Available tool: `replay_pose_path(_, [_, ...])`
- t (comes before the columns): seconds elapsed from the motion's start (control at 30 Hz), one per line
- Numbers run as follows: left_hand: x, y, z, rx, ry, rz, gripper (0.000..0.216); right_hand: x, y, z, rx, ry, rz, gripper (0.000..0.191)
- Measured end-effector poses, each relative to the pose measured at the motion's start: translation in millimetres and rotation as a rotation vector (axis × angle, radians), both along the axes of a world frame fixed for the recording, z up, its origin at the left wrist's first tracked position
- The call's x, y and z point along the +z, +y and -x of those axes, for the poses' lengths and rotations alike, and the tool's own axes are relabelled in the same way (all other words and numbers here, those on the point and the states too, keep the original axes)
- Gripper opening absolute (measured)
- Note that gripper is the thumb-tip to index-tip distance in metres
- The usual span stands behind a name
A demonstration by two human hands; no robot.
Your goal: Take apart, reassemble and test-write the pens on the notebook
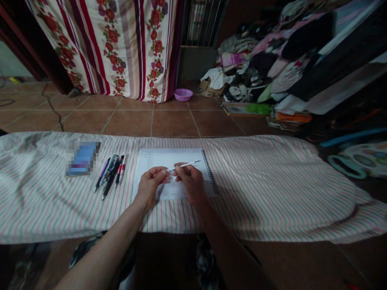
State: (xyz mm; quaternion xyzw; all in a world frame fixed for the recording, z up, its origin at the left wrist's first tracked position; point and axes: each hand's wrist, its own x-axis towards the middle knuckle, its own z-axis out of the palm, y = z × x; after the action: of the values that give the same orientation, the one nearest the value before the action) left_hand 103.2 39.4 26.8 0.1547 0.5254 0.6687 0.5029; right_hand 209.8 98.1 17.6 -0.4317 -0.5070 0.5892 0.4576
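Both my hands meet over a spiral-bound notebook (157, 158) lying open on a striped cloth (256, 177). My right hand (191, 181) pinches a thin white pen (189, 164) whose tip points right and away from me. My left hand (152, 182) has its fingers closed on the pen's near end. Left of the notebook, several pens (111, 174) lie side by side on the cloth.
A blurred blue phone-like object (82, 158) lies left of the pens. Beyond the cloth is a tiled floor with a purple bowl (183, 94), a floral curtain (121, 44), and a pile of clothes and boxes (272, 60) at the back right.
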Motion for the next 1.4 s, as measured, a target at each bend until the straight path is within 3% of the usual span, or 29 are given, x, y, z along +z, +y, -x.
replay_pose_path(0.33, [0.4, -0.1, 0.1, 0.002, -0.003, 0.005, 0.026, 7.7, -4.2, -1.2, -0.014, -0.013, -0.001, 0.021])
replay_pose_path(1.4, [-1.8, -0.1, 2.3, -0.016, -0.035, 0.008, 0.021, 5.0, -2.3, -1.4, 0.036, 0.033, -0.012, 0.018])
